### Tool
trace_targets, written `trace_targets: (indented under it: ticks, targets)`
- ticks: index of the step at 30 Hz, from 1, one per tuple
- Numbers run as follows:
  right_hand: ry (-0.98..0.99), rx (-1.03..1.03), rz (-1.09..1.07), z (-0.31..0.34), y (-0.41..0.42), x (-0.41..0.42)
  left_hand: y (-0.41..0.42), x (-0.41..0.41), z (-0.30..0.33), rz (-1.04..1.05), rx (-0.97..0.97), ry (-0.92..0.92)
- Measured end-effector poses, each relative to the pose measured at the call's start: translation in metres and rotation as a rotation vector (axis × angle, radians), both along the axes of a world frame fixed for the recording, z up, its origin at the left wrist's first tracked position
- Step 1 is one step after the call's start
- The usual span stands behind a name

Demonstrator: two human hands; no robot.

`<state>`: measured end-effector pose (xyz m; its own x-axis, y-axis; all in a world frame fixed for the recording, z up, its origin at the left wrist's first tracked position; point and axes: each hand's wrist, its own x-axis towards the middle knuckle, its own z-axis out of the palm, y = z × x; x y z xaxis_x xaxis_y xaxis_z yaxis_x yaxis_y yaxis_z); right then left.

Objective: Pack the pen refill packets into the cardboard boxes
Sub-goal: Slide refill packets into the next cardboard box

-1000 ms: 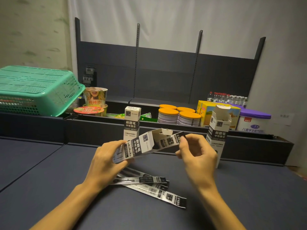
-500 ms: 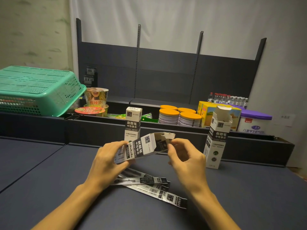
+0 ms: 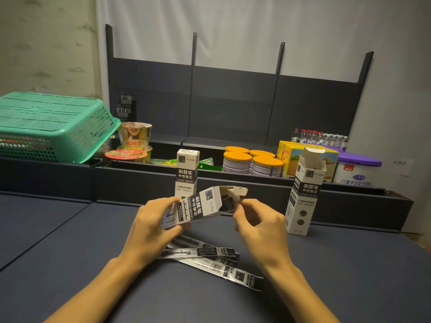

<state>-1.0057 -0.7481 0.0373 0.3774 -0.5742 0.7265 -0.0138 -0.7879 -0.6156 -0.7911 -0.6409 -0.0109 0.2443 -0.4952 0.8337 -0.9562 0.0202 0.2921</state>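
Head view: the left hand (image 3: 149,226) grips a cardboard box (image 3: 200,206) tilted above the desk (image 3: 70,264); the right hand (image 3: 261,223) fingers pinch its open flap. Refill packets (image 3: 210,257) lie beneath.

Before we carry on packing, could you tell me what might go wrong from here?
The left hand grips the tilted box while the right hand works at its open flap; a refill inside might slide out. The loose packets lie under both wrists and could be swept aside. The open standing box could be knocked over.
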Motion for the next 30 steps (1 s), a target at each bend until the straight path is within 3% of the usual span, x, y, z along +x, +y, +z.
trace_targets:
  ticks: [8, 30]
  targets:
    - [0.017, 0.176, 0.1, 0.005, 0.006, -0.001, -0.001, 0.001, -0.001, 0.005, 0.018, -0.007]
    - [0.211, 0.207, 0.213, 0.004, 0.015, 0.0, -0.001, 0.002, -0.002, -0.027, 0.024, -0.006]
